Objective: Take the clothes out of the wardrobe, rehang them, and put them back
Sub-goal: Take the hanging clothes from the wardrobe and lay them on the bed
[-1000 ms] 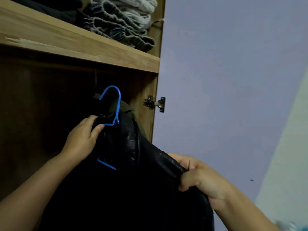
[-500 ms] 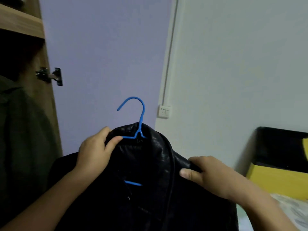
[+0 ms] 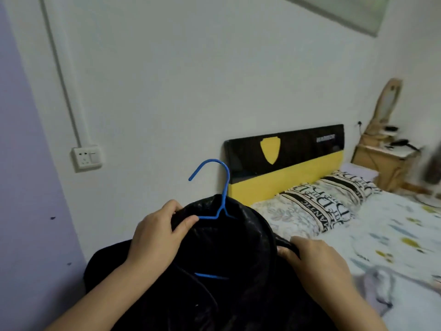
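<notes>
A black leather jacket (image 3: 229, 254) hangs on a blue hanger (image 3: 222, 185) whose hook points up and left. My left hand (image 3: 157, 235) grips the jacket's collar and the hanger's shoulder bar near the neck. My right hand (image 3: 315, 261) holds the jacket's right shoulder edge, fingers curled round the leather. The lower bar of the hanger shows as a short blue strip inside the open front. The wardrobe is out of view.
A bed (image 3: 391, 235) with a patterned sheet and two printed pillows (image 3: 317, 204) lies to the right, under a black and yellow headboard (image 3: 286, 158). A wall socket (image 3: 87, 157) sits at left. A wooden nightstand (image 3: 384, 161) stands at the far right.
The view has swung right, from the wardrobe to the bed. Both hands have carried the jacket on its hanger out of the wardrobe, keeping the same holds.
</notes>
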